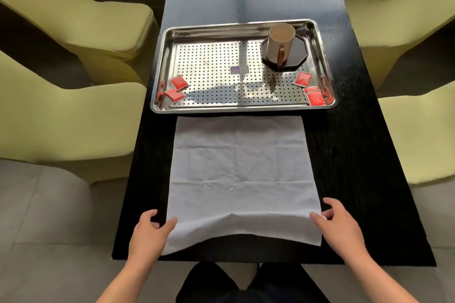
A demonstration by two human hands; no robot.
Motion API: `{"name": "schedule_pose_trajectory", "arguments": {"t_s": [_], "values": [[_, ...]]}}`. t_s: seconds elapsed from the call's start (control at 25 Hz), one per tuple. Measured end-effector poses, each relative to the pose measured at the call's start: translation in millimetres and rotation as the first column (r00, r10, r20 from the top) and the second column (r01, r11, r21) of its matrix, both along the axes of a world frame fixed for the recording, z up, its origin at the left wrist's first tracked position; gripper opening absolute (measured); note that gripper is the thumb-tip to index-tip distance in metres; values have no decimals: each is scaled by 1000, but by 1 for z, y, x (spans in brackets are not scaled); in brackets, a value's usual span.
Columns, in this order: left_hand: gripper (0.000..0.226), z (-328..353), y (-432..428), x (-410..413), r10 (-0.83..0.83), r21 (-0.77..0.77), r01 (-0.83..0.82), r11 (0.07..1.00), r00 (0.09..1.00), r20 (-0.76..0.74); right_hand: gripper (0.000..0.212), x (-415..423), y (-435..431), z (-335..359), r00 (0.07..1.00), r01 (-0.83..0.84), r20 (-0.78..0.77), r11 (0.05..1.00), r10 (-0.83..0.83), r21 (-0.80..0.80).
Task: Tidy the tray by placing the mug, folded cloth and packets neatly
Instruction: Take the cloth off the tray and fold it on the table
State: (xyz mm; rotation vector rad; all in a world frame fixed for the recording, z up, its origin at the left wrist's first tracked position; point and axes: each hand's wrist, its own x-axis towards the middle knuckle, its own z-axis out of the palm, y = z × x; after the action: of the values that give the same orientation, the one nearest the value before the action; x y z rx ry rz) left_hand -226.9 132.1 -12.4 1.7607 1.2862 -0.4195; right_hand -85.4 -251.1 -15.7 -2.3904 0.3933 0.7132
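A narrow black table [349, 167] runs up the middle of the frame, with yellow-green armchairs [81, 32] on either side. Toward the upper centre sits a steel tray [246, 107] with a perforated floor; a beige mug [280, 43] stands on a dark octagonal coaster [299, 56] in its upper right corner, and red packets lie scattered, two at the lower left [177, 87] and a cluster at the lower right [310, 90]. Below the tray, spread flat and not yet folded, lies a white cloth [238, 172], its near edge drooping over the table's front. The left hand [150, 231] pinches the lower left corner between thumb and fingers; the right hand [337, 226] grips the lower right corner likewise. The step looks like the first fold: lift both corners evenly, carry them up to the far edge beside the tray, match corners before pressing the crease, keeping the fabric taut so the wrinkles do not set in
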Motion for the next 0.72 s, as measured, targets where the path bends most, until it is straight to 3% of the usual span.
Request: {"name": "schedule_pose_trajectory", "arguments": {"t_s": [0.12,0.2,0.28,0.32,0.4,0.48,0.6,0.64,0.72], "values": [[68,-2,-3,-12,124,-149,-115,982,991,55,81,-9,-4,0,998,54,-22,997,-53,62],[75,-7,-6,-22,51,-117,-41,992,995,81,97,-19,-8,-4,999,-38,9,998,38,49],[72,-11,-6,-28,76,-64,-66,996,984,163,99,-25,-10,-8,994,-102,47,994,100,36],[65,-12,-4,-29,138,-75,-124,989,965,222,95,-26,-12,-9,995,-75,64,995,71,70],[47,-14,0,-26,319,-172,-275,946,889,329,76,-17,-18,-7,984,150,52,946,-172,287],[30,-16,5,-20,504,-319,-404,857,783,364,51,-6,-23,-7,918,367,-56,785,-394,499],[35,-19,12,-10,655,-564,-401,722,659,370,38,8,-23,-10,861,488,-250,582,-443,650],[42,-19,13,-7,651,-587,-375,717,661,373,39,10,-22,-10,864,485,-258,579,-432,655],[51,-20,13,-2,491,-435,-308,846,768,411,38,11,-21,-11,919,375,-130,720,-373,584]]}}
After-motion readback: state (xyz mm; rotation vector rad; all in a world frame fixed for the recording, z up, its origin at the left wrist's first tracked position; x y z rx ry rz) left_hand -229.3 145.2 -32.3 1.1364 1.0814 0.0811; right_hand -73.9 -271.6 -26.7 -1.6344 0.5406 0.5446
